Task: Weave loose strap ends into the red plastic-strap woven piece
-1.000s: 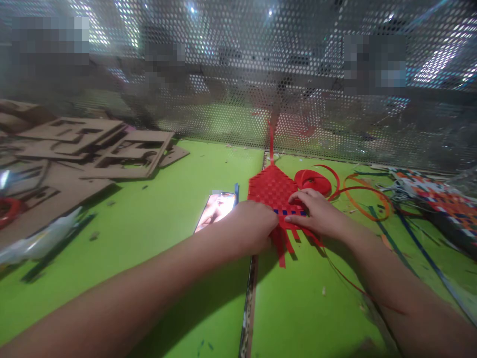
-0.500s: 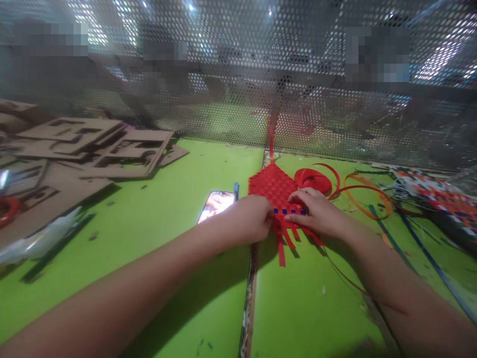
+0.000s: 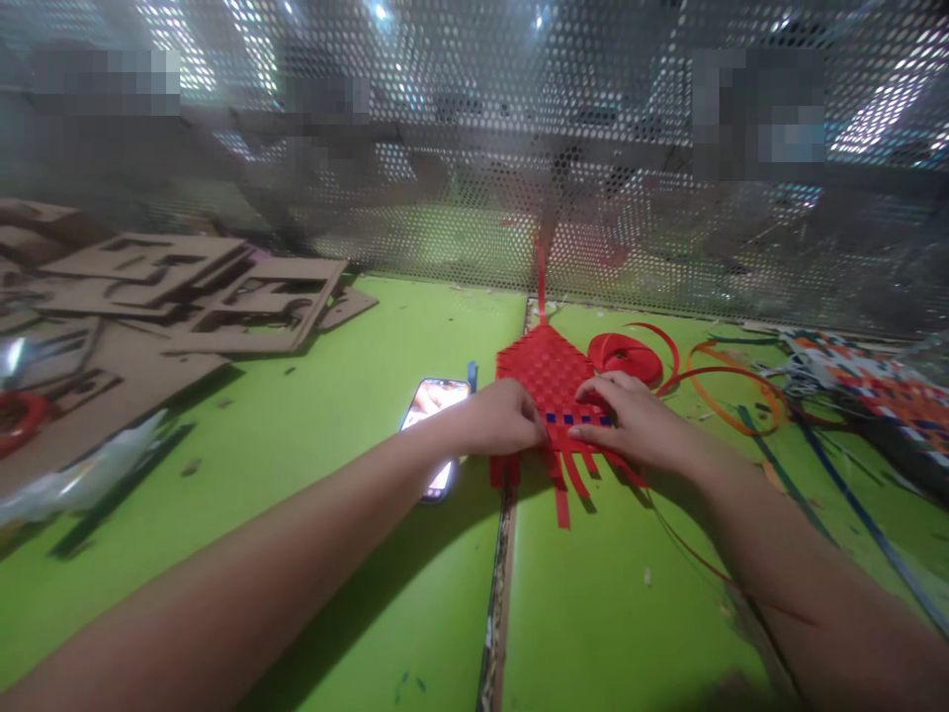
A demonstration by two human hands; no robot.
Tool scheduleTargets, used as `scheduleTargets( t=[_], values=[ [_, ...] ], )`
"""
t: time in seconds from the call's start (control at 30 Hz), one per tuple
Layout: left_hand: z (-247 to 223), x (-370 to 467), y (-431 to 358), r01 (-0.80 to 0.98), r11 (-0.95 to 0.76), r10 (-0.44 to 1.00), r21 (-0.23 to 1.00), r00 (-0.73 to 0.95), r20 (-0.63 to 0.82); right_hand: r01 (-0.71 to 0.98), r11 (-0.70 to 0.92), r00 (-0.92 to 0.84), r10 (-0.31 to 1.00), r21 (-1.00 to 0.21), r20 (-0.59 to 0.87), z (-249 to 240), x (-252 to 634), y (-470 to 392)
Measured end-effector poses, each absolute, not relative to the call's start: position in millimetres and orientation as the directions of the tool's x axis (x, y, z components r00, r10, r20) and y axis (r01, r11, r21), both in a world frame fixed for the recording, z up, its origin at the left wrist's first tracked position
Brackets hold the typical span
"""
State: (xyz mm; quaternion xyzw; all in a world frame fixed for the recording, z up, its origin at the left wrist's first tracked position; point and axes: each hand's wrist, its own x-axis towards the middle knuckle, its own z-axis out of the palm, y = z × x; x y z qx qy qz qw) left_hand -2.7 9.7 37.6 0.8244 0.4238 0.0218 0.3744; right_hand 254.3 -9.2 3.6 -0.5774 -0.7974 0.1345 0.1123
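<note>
A red woven piece (image 3: 545, 366) lies on the green table, pointed at its far end, with loose red strips (image 3: 561, 504) along its near edge. A blue strip (image 3: 567, 418) threads through the weave close to that edge. My left hand (image 3: 500, 415) is closed at the piece's near-left part, its fingertips pinching the weave by the blue strip's left end; exactly which strip they grip is hidden. Thumb and forefinger apart, my right hand (image 3: 634, 415) rests on the right side of the weave. Under my left forearm lies a lit phone (image 3: 437, 396), partly covered.
A coil of red strip (image 3: 627, 361) sits beside the weave, near an orange strip loop (image 3: 771, 410). Cardboard cut-outs (image 3: 259, 307) pile up at left. At right lies a multicoloured woven item (image 3: 875, 386). A perforated metal screen (image 3: 445, 218) stands behind the table.
My left hand has turned and shifted slightly, showing red strips below it and more of the phone. The right hand stays about the same on the weave.
</note>
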Motion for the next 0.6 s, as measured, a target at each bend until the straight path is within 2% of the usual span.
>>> scheduleTargets(
  t=[0.23,0.4,0.6],
  values=[
    [30,-5,7,0.693,-0.461,0.763,0.555,0.629,-0.151,0.869,0.356,-0.359,0.932,-0.344,0.058,6,255,-9],
    [30,-5,2,0.694,-0.58,0.751,0.426,0.659,-0.051,0.806,0.468,-0.475,0.877,-0.363,0.077,18,247,-11],
    [34,1,-5,0.658,-0.723,0.668,0.212,0.743,-0.029,0.686,0.594,-0.624,0.777,-0.421,0.08,23,237,-15]
  ],
)
